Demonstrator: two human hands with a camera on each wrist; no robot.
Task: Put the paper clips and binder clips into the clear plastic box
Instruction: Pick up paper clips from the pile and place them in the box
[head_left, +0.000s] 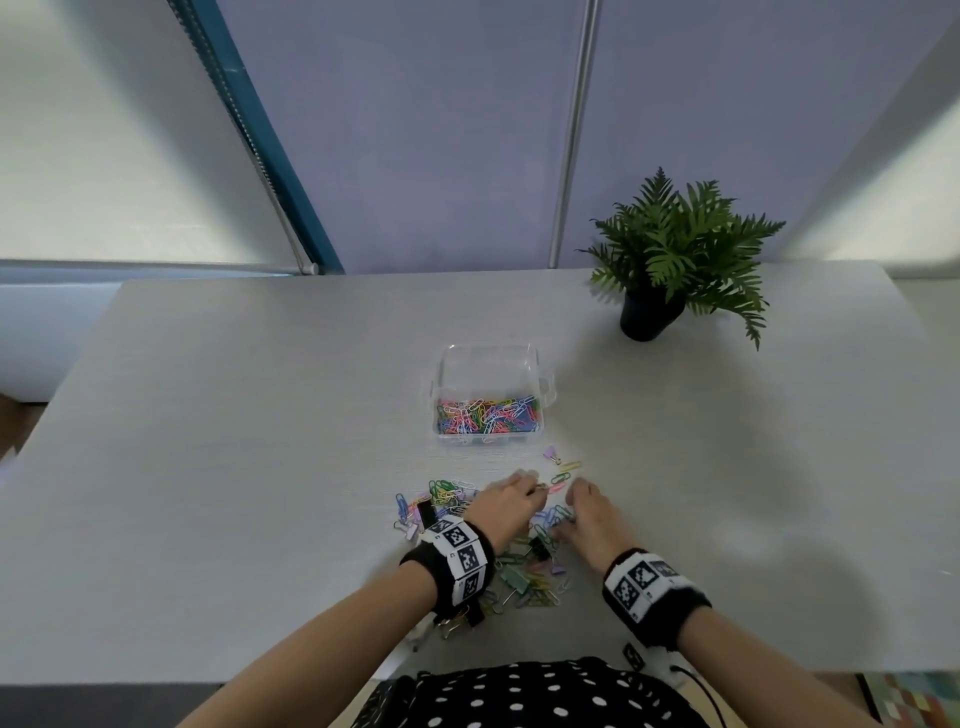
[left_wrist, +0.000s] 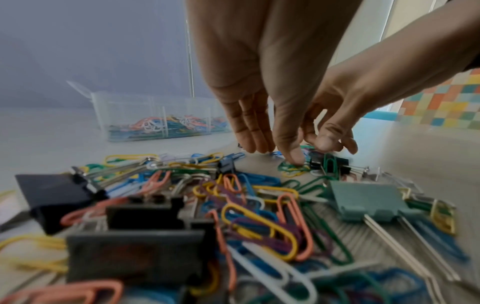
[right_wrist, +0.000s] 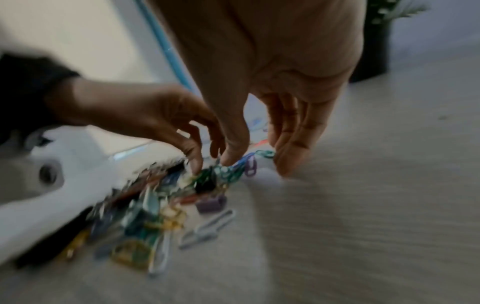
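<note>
The clear plastic box stands open mid-table with a layer of coloured paper clips inside; the left wrist view also shows this box. A pile of paper clips and binder clips lies near the front edge. Both hands hover over its far end, fingers pointing down. My left hand has straight fingers, and its thumb presses on a green clip. My right hand touches blue and green clips with its thumb, while its fingers reach the table. Neither hand clearly holds a clip.
Black binder clips and a teal one lie in the pile. A purple binder clip and a few stray clips sit between pile and box. A potted fern stands at the back right of the grey table.
</note>
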